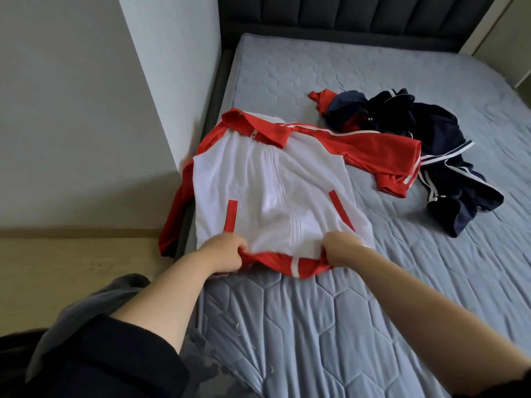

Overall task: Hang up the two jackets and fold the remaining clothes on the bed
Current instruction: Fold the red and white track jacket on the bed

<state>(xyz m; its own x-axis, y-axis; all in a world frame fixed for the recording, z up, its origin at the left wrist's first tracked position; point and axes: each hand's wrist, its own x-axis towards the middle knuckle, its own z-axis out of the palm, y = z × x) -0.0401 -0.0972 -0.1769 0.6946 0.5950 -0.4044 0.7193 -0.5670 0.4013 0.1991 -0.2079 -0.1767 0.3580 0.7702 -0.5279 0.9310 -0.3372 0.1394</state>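
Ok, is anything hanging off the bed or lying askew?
Yes. The red and white jacket lies front up while both hands grip its hem, left hand, right hand. Its one red sleeve droops over the mattress edge. The dark clothes lie in a crumpled heap.

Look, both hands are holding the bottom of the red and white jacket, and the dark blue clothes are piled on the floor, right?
Nearly. The head view shows the left hand and right hand gripping the red hem of the red and white zip-up jacket, but the pile of dark blue clothes with white stripes lies on the grey quilted bed, not the floor.
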